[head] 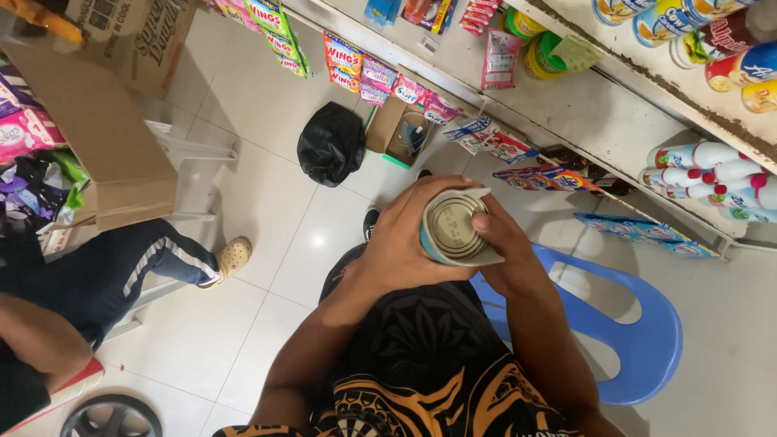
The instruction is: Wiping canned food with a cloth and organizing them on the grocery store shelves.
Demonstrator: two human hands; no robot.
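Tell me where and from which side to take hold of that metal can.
Grip the can round its curved side wall, coming in from the sides, probably one hand on each, as the left hand and right hand do now. Its flat metal end faces up at the camera and gives the fingers nothing to close on; the round wall does.

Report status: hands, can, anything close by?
Left hand and right hand both grip the can, metal end up. Blue chair at right; another person's leg at left.
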